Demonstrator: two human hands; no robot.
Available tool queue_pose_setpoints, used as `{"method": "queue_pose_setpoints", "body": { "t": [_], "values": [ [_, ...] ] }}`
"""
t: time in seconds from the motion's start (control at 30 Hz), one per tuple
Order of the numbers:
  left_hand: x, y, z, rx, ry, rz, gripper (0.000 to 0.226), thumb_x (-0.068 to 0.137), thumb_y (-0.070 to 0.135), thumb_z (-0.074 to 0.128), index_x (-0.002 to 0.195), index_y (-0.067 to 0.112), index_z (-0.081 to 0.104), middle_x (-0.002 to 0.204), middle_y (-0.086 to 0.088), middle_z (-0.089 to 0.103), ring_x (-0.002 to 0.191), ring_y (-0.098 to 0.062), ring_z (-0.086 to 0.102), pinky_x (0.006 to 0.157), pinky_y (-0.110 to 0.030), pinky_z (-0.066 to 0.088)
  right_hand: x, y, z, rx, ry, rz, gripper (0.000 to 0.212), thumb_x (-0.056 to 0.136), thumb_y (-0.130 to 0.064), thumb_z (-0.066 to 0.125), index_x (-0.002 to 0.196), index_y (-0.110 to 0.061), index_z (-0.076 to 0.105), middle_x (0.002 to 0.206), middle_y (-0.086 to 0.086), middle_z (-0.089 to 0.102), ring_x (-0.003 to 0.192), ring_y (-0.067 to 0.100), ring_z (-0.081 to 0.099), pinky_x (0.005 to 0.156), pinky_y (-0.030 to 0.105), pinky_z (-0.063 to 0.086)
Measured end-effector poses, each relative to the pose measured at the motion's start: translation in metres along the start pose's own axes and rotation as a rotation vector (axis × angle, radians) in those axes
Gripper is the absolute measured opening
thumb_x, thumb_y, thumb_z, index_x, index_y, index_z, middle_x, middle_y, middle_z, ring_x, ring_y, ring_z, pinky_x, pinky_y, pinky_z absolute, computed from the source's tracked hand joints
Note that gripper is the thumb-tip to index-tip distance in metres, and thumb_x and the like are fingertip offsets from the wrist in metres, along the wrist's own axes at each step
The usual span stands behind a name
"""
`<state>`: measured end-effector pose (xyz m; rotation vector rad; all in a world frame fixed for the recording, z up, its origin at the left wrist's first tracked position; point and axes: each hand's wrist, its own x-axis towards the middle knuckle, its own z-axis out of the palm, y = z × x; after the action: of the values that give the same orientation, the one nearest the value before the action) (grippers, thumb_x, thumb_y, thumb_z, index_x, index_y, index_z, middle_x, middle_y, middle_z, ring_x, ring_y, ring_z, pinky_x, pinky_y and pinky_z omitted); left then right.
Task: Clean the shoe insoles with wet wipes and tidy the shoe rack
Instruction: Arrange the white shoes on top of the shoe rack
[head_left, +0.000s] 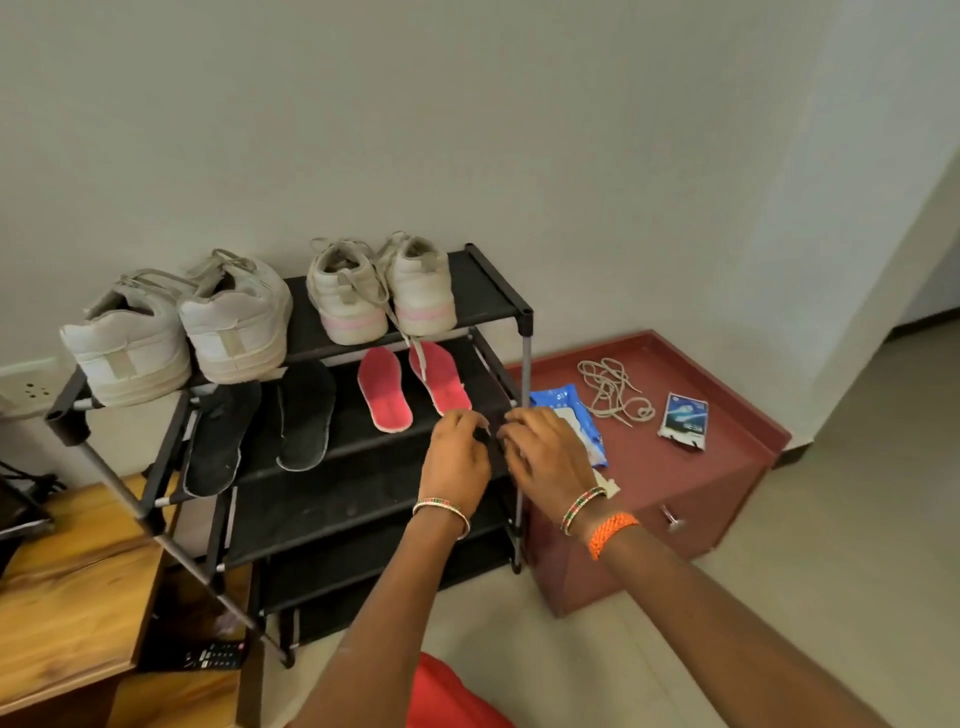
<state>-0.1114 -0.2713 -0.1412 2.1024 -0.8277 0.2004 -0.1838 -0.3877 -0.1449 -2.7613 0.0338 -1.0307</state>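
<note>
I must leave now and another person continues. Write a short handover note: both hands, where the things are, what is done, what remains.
Left hand and right hand: together at the right front edge of the rack's second shelf, fingers on something small and dark; I cannot tell what.
Top shelf: two pairs of white sneakers.
Second shelf: two black insoles and two pink insoles, laid flat.
Red cabinet: blue wipes pack, loose laces, a small sachet.
Done: insoles out of the shoes. Whether they are wiped cannot be seen.
Left: insoles back in, laces, tidying.
</note>
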Motion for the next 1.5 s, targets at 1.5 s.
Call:
{"method": "queue_pose_setpoints", "body": {
  "t": [1.5],
  "values": [
    [0.145, -0.026, 0.228, -0.461, -0.439, -0.207, 0.039, 0.090, -0.003, 0.048, 0.126, 0.009, 0.050, 0.117, -0.004, 0.054, 0.094, -0.013, 0.055, 0.084, -0.039, 0.052, 0.036, 0.308, 0.115, 0.118, 0.005, 0.899, 0.015, 0.087, -0.005, 0.054, 0.074, -0.006, 0.062, 0.073, 0.023, 0.066, 0.060, 0.033, 0.055, 0.057, 0.025, 0.031]
  ]
}}
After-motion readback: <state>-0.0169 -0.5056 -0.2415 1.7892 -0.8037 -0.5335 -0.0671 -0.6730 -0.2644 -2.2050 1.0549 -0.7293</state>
